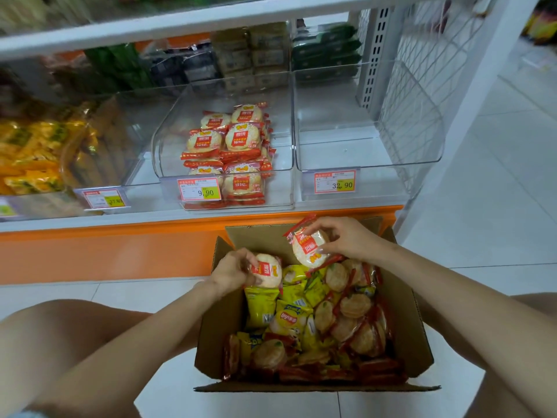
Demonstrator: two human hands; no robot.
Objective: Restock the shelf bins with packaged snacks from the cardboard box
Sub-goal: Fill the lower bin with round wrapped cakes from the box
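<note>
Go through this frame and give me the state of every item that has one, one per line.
cardboard box: open, flaps up, full of mixed snack packs
left hand: gripping a rice cracker pack over the box
right hand: holding a second cracker pack, lifted
middle bin: partly stocked with matching packs
right bin: empty
left bin: filled with yellow packs

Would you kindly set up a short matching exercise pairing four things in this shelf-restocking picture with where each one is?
Things:
1. left hand
2. right hand
3. middle bin
4. right bin

Places or states:
A. bears the 32.90 tag, no packets visible
B. holds a packet at the box's far-left corner
C. stacked rice cracker packets
D. holds a packet above the box

Pairs: 1-B, 2-D, 3-C, 4-A
</note>
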